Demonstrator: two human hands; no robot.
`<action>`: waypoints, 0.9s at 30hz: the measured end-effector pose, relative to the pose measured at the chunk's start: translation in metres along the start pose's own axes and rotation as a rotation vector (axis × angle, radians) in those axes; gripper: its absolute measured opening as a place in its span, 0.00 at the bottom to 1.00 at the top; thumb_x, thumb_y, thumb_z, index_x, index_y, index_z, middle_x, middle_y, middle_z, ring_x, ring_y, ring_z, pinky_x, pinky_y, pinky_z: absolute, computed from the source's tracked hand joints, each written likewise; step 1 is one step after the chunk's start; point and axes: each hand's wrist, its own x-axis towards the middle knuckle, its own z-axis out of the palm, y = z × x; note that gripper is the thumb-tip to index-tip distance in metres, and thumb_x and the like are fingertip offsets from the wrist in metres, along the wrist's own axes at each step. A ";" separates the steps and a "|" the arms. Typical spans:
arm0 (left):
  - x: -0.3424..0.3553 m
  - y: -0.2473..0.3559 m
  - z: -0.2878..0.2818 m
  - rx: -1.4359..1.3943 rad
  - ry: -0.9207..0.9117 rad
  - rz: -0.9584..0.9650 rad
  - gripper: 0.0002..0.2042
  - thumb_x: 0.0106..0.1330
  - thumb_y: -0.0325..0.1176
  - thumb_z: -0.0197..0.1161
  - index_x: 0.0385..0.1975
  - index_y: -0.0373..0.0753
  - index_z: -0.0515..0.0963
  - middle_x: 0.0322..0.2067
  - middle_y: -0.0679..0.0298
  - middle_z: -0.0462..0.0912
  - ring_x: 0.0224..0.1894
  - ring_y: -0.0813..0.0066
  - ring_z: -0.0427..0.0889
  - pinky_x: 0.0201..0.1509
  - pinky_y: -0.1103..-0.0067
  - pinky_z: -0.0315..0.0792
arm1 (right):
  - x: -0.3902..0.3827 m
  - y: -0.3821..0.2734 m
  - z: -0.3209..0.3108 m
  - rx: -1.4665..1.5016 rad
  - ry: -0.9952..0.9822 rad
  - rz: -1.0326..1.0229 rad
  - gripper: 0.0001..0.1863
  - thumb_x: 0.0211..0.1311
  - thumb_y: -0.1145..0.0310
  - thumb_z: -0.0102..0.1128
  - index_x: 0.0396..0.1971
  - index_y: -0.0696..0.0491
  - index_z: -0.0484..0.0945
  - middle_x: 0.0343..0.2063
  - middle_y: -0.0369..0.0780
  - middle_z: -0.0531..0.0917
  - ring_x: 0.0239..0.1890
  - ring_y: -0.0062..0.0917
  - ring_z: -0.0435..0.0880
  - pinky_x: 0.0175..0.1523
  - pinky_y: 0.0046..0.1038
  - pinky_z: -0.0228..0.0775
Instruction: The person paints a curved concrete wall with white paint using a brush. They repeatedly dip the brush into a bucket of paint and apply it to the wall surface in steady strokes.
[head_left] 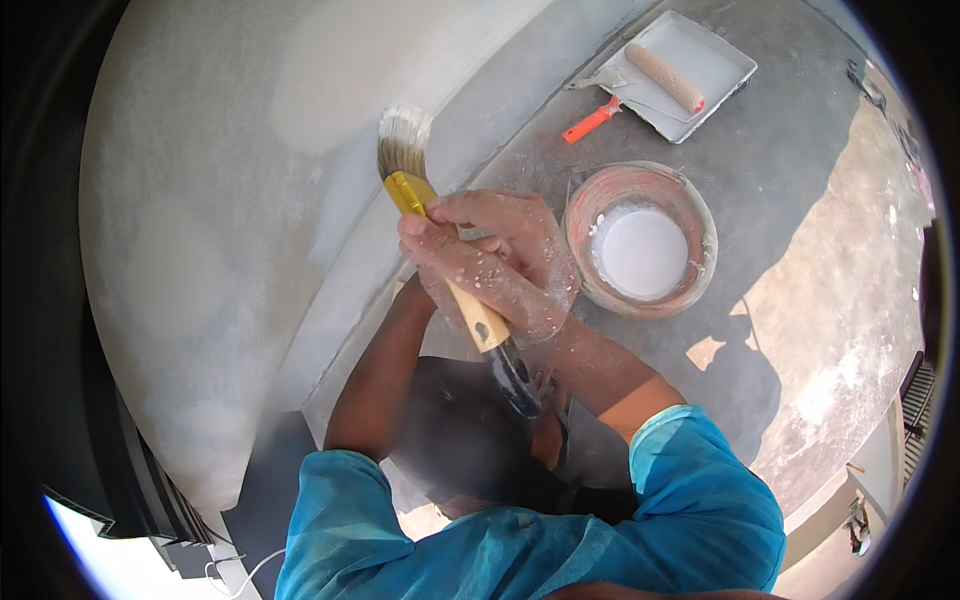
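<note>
A flat paintbrush (pixel 468 300) with a yellow ferrule, a pale wooden handle and a black end is gripped in my right hand (pixel 515 255). White paint coats the tips of its bristles (pixel 404 145), which point up toward the grey wall (pixel 200 250); I cannot tell whether they touch it. White specks dot the fingers. My left hand (pixel 440 300) is mostly hidden behind the right one, near the handle, so its fingers do not show. Just right of my right hand stands a round, paint-smeared bucket (pixel 580 215) with white paint (pixel 643 252) inside.
Farther back, a white paint tray (pixel 735 62) lies on the grey floor (pixel 790 160), bearing a roller (pixel 665 78) with an orange handle (pixel 592 120). Sunlight falls on the floor at right. A white cable (pixel 255 575) hangs at lower left.
</note>
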 end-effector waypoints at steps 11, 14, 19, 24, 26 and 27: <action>-0.011 0.004 0.017 0.001 -0.010 -0.019 0.19 0.74 0.45 0.58 0.55 0.37 0.78 0.47 0.52 0.87 0.47 0.61 0.86 0.53 0.69 0.76 | 0.111 0.111 -0.061 0.211 0.165 0.305 0.14 0.63 0.76 0.73 0.48 0.58 0.85 0.39 0.41 0.88 0.42 0.22 0.86 0.49 0.23 0.81; -0.013 0.008 0.014 0.001 -0.027 -0.042 0.19 0.74 0.44 0.58 0.55 0.37 0.78 0.46 0.53 0.87 0.46 0.62 0.86 0.52 0.69 0.76 | 0.137 0.143 -0.093 -0.155 0.267 0.110 0.16 0.66 0.69 0.70 0.53 0.55 0.85 0.46 0.45 0.87 0.44 0.28 0.86 0.51 0.27 0.78; -0.012 0.013 0.016 -0.017 -0.041 -0.031 0.19 0.74 0.44 0.58 0.55 0.37 0.79 0.41 0.55 0.87 0.43 0.64 0.86 0.51 0.70 0.76 | 0.116 0.090 -0.050 -0.165 0.131 -0.127 0.14 0.52 0.75 0.77 0.40 0.48 0.88 0.34 0.37 0.88 0.34 0.31 0.86 0.39 0.27 0.78; -0.016 -0.022 0.018 0.029 0.129 0.241 0.19 0.74 0.45 0.58 0.54 0.37 0.79 0.38 0.57 0.87 0.40 0.67 0.86 0.50 0.71 0.76 | 0.081 0.002 -0.026 0.273 -0.141 0.097 0.13 0.53 0.74 0.78 0.39 0.49 0.88 0.33 0.36 0.87 0.35 0.27 0.86 0.39 0.27 0.78; -0.022 -0.003 0.013 0.027 0.058 0.097 0.19 0.74 0.45 0.58 0.55 0.37 0.78 0.39 0.57 0.87 0.40 0.68 0.86 0.50 0.71 0.76 | 0.104 0.049 -0.039 0.268 0.056 0.233 0.11 0.55 0.72 0.78 0.38 0.52 0.88 0.32 0.37 0.88 0.34 0.23 0.87 0.39 0.25 0.78; -0.026 0.010 0.009 0.025 -0.009 -0.036 0.19 0.74 0.45 0.58 0.55 0.37 0.78 0.40 0.57 0.87 0.40 0.68 0.86 0.50 0.71 0.76 | 0.124 0.072 -0.050 0.276 0.157 0.325 0.10 0.56 0.71 0.78 0.38 0.53 0.88 0.32 0.37 0.88 0.33 0.22 0.87 0.39 0.24 0.78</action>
